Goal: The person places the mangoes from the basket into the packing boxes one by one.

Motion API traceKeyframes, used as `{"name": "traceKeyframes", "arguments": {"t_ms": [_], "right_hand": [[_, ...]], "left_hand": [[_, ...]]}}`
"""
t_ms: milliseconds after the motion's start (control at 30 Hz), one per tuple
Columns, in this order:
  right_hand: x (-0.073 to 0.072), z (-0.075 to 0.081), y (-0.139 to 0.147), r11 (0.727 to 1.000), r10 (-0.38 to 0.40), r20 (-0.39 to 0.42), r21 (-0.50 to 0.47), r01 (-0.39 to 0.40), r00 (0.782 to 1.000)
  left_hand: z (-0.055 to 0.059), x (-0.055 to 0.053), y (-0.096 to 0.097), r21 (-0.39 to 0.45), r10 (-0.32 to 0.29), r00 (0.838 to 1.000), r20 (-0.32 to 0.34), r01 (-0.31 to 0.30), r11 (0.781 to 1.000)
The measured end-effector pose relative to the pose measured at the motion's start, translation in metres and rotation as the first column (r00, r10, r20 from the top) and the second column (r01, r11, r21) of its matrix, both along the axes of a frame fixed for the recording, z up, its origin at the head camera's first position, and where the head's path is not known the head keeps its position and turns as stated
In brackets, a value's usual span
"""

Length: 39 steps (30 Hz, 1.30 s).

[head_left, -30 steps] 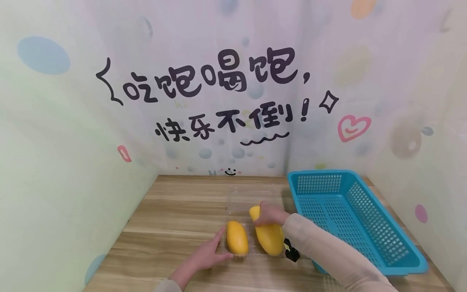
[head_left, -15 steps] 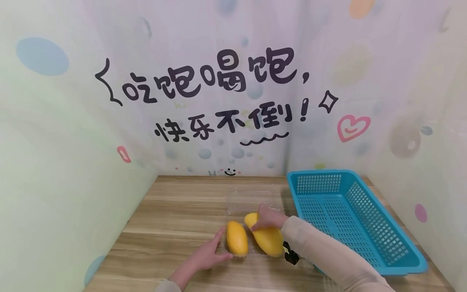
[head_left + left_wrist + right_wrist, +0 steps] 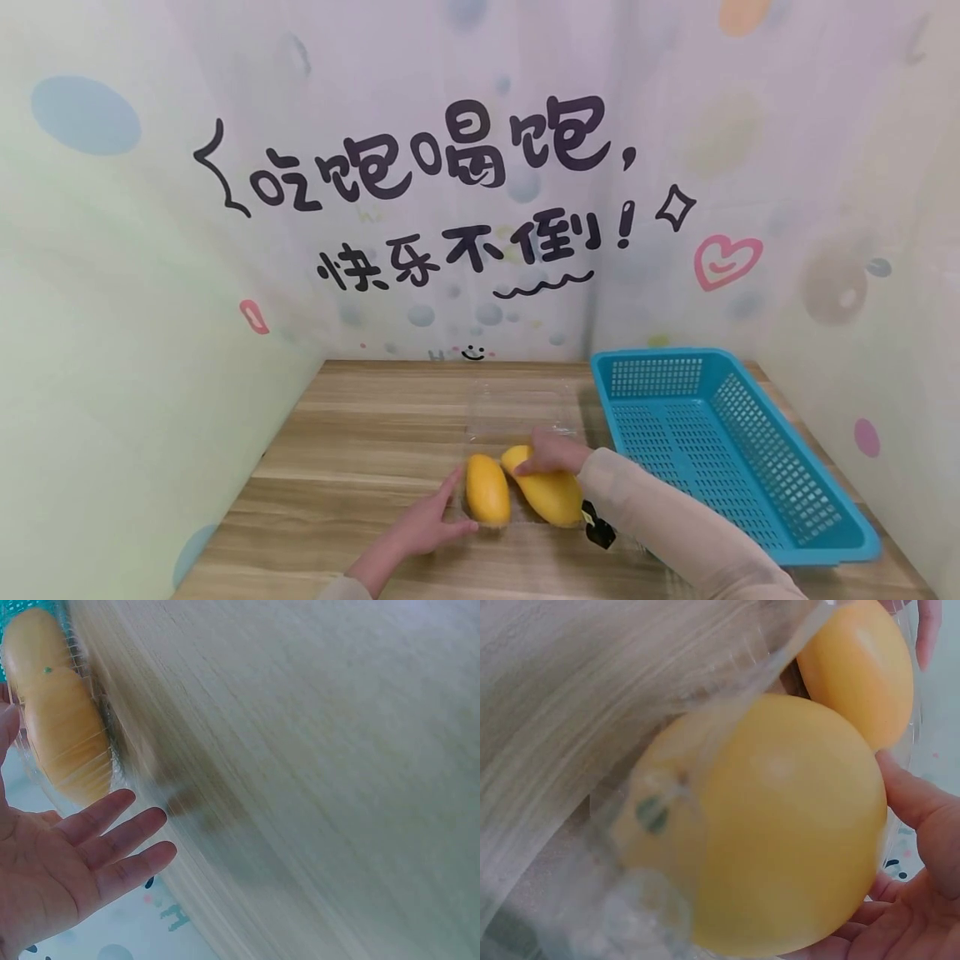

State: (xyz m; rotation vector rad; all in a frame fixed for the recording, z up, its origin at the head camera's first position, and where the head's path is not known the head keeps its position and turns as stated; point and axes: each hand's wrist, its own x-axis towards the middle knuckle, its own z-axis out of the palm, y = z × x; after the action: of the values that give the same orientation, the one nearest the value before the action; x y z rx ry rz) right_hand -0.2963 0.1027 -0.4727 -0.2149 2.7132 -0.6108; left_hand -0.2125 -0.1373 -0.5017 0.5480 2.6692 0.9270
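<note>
Head view: has the right grip (image 3: 553, 454) clamped on the right mango (image 3: 553, 502), with thumb and fingers curled round its upper part. Holds that mango at a slant in the clear plastic tray (image 3: 519, 510), just beside the left mango (image 3: 487, 490), also in the tray. Has the left grip (image 3: 429, 523) at the tray's left side, with fingers straight and apart, near the left mango; cannot tell whether touching the plastic. From the right wrist, can see the right thumb between the two mangoes and a green mark at one end of the right mango, behind blurred plastic. Behind the tray, on the wooden bench (image 3: 360, 442), a clear lid (image 3: 517, 408). Over to the right, a blue perforated basket (image 3: 660, 353). Beside the pale right sleeve (image 3: 663, 508), a small black object (image 3: 598, 527), too small to identify. Farther back, a pale wall (image 3: 420, 50) with black lettering and a pink heart.
</note>
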Motion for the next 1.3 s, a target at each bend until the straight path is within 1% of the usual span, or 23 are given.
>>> {"name": "traceKeyframes", "arguments": {"t_ms": [200,367,433,500,567,600,667,733,833,900,1000,1067,1100,1167,1300], "right_hand": [[0.002,0.002,-0.002,1.0,-0.003,0.007,-0.011,0.003,1.0],[-0.004,0.001,-0.001,0.999,0.002,0.013,0.039,-0.002,1.0],[-0.006,0.006,0.001,0.997,0.029,0.029,0.076,-0.032,0.999],[-0.009,0.011,0.003,0.994,0.04,0.062,0.099,-0.046,0.997],[-0.011,0.02,0.004,0.995,0.032,0.073,0.097,-0.039,0.997],[-0.013,0.024,0.006,0.996,0.022,0.071,0.086,-0.028,0.997],[-0.018,0.028,0.008,0.999,-0.044,0.049,0.025,0.043,0.998],[-0.022,0.032,0.011,0.994,-0.098,-0.012,-0.041,0.097,0.995],[-0.031,0.031,0.016,0.975,-0.173,-0.095,-0.155,0.158,0.98],[-0.037,0.028,0.019,0.957,-0.219,-0.128,-0.223,0.187,0.967],[-0.042,0.025,0.023,0.912,-0.296,-0.114,-0.328,0.246,0.948],[-0.045,0.022,0.025,0.892,-0.335,-0.091,-0.351,0.285,0.938],[-0.045,0.021,0.026,0.885,-0.35,-0.083,-0.356,0.301,0.933],[-0.046,0.019,0.028,0.879,-0.367,-0.077,-0.355,0.318,0.927],[-0.046,0.015,0.031,0.868,-0.381,-0.072,-0.373,0.329,0.922]], "left_hand": [[-0.001,0.0,0.0,-0.002,0.006,1.0,0.003,-0.006,1.0],[-0.002,-0.001,-0.002,0.005,0.004,1.0,0.004,-0.004,1.0],[-0.002,-0.001,-0.002,-0.001,0.003,1.0,-0.004,-0.003,1.0],[-0.003,-0.001,-0.003,-0.005,0.003,1.0,-0.011,-0.003,1.0],[-0.002,-0.001,-0.003,-0.005,0.004,1.0,-0.013,-0.004,1.0],[-0.002,-0.001,-0.003,-0.003,0.004,1.0,-0.012,-0.004,1.0],[-0.002,-0.001,-0.003,0.003,0.003,1.0,-0.01,-0.003,1.0],[-0.001,-0.001,-0.003,0.007,0.0,1.0,-0.006,0.0,1.0],[-0.001,0.0,-0.003,0.005,-0.005,1.0,-0.006,0.005,1.0],[-0.001,0.0,-0.002,0.003,-0.005,1.0,-0.002,0.005,1.0],[-0.001,0.0,-0.002,0.002,-0.005,1.0,0.0,0.005,1.0],[-0.001,0.0,-0.002,0.004,-0.007,1.0,0.001,0.007,1.0],[-0.001,0.0,-0.002,0.005,-0.008,1.0,0.001,0.008,1.0],[-0.002,0.0,-0.002,0.006,-0.009,1.0,0.002,0.009,1.0],[-0.002,-0.001,-0.002,0.002,-0.01,1.0,0.001,0.01,1.0]]}}
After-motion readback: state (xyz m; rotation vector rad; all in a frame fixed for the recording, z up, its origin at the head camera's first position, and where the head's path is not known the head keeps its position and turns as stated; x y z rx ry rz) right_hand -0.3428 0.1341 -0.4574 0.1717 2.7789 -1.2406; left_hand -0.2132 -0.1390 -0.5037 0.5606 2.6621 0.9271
